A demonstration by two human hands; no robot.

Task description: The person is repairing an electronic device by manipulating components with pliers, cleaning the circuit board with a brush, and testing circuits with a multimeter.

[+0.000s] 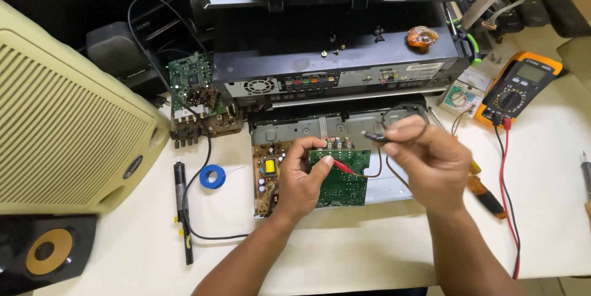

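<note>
An opened metal chassis (289,128) lies on the white table with a brown power board (266,172) at its left and a green circuit board (345,179) in the middle. My left hand (301,176) pinches a red test probe (342,167) whose tip rests over the green board. My right hand (425,160) hovers above the chassis and holds a black test probe (374,136) between thumb and fingers, tip pointing left. A dark wire loops (400,114) above that hand.
An orange multimeter (517,87) with red and black leads sits at the right. A dark player unit (332,71) stands behind. A beige speaker grille (61,117) fills the left. A soldering iron (181,210), blue tape roll (212,176) and loose green board (192,80) lie nearby.
</note>
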